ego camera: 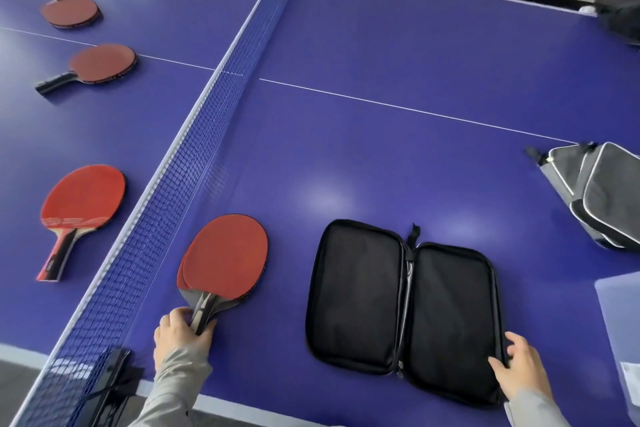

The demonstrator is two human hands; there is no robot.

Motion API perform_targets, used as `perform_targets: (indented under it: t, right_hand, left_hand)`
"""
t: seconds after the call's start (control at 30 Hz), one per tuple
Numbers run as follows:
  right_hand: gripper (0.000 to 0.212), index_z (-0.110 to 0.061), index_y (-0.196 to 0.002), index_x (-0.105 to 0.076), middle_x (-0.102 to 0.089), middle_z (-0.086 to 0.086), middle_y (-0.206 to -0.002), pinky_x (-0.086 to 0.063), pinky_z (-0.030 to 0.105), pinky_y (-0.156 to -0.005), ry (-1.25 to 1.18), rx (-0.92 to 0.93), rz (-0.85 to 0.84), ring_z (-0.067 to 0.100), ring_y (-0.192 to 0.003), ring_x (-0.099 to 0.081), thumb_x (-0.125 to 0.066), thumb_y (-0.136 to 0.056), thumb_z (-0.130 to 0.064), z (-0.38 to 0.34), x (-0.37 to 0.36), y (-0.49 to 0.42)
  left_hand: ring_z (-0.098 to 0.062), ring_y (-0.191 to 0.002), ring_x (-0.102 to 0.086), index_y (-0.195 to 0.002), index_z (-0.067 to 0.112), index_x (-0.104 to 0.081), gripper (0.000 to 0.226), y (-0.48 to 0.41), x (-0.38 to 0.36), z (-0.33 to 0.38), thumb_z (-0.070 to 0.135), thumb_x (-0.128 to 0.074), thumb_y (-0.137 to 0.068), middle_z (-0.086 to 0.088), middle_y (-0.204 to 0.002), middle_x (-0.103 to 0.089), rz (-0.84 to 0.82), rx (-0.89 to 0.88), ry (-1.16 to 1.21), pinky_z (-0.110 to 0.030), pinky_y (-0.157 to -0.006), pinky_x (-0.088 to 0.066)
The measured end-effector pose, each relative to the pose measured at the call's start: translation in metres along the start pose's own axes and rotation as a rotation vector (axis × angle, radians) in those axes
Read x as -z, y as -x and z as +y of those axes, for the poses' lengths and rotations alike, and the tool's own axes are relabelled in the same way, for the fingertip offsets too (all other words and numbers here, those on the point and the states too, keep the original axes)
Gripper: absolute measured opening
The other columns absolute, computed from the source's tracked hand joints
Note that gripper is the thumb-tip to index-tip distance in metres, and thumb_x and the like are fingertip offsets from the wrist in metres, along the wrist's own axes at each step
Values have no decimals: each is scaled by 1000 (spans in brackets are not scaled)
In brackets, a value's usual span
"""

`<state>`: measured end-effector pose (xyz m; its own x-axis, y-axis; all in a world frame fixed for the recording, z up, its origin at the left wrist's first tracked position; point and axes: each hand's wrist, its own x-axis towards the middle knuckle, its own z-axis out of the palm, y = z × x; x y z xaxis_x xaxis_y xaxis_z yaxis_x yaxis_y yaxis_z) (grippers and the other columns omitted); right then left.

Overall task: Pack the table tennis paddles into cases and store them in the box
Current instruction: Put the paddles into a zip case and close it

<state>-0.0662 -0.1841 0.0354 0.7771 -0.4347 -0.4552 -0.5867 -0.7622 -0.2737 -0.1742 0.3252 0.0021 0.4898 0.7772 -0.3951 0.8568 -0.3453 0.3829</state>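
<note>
A stacked pair of red paddles (225,258) lies on the blue table (398,156) just right of the net. My left hand (181,331) grips their dark handles at the near end. A black zip case (405,305) lies unzipped and spread flat to the right. My right hand (519,369) holds the near right edge of the case. Left of the net lie more red paddles: one (81,199) near, a stack (100,63) farther, another stack (71,10) at the back. A clear plastic box (620,333) shows at the right edge.
The net (194,156) runs from the near left to the far middle, with its clamp (114,378) at the table's near edge. Grey and black cases (595,191) are piled at the right. A dark bag (620,10) sits at the far right corner.
</note>
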Motion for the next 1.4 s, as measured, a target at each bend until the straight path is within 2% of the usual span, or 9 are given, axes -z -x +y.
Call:
perform_targets:
  t: [0.17, 0.33, 0.47, 0.7, 0.87, 1.0, 1.27, 1.4]
  right_hand:
    - [62, -6, -138, -40, -49, 20, -131, -44, 44, -93, -3, -18, -10, 37, -114, -54, -66, -81, 0, -2, -2, 1]
    - [62, -14, -139, -39, -47, 15, -132, -47, 40, -89, 42, 21, -13, 33, -112, -55, -63, -83, -1, 1, -1, 8]
    - [64, -23, -144, -33, -45, 9, -128, -48, 34, -80, 167, 80, -62, 29, -110, -55, -60, -88, -9, 5, 3, 10]
    - [65, -27, -146, -27, -40, 3, -133, -50, 33, -83, 200, 159, -114, 23, -114, -52, -60, -90, -18, 17, 6, 4]
    - [70, -29, -148, -19, -35, -4, -131, -48, 24, -84, 276, 303, -131, 14, -120, -45, -59, -91, -25, 32, 12, -2]
    - [70, -30, -149, -17, -33, -5, -132, -47, 21, -84, 277, 392, -150, 12, -120, -43, -57, -91, -28, 43, 14, -7]
    - [71, -27, -149, -17, -30, -4, -136, -50, 20, -82, 255, 537, -147, 11, -125, -39, -57, -90, -33, 59, 12, -22]
    - [71, -27, -149, -16, -28, -4, -137, -51, 20, -81, 230, 575, -156, 12, -126, -36, -56, -91, -33, 66, 9, -26]
  left_hand:
    - [-39, -90, -57, -94, 0, -63, 34, -11, 5, -8, 14, -79, -68, -19, -91, -60, -43, -65, 60, -44, -80, -47]
    - [-42, -85, -59, -91, 0, -64, 32, -13, 3, -10, 17, -79, -69, -22, -86, -62, -75, -56, 15, -47, -78, -49]
    - [-39, -78, -61, -86, 7, -65, 28, -4, 7, 0, 22, -80, -67, -16, -79, -63, -66, -54, -7, -41, -72, -47]
    - [-31, -64, -50, -76, 14, -60, 26, 30, 10, 22, 28, -80, -69, -13, -67, -60, 8, -16, 68, -37, -68, -44]
    - [-33, -60, -52, -72, 15, -60, 22, 80, -13, 50, 26, -79, -68, -9, -63, -59, 12, -32, 127, -35, -65, -43]
    - [-31, -64, -55, -77, 22, -57, 24, 136, -52, 89, 27, -79, -69, -3, -65, -60, -5, -64, 218, -35, -68, -45]
    - [-28, -81, -61, -89, 14, -60, 30, 251, -147, 172, 28, -78, -69, -4, -85, -62, -73, -145, 316, -36, -75, -48]
    - [-25, -93, -59, -97, 12, -60, 36, 288, -184, 192, 27, -77, -70, -2, -94, -60, -89, -174, 297, -32, -78, -43]
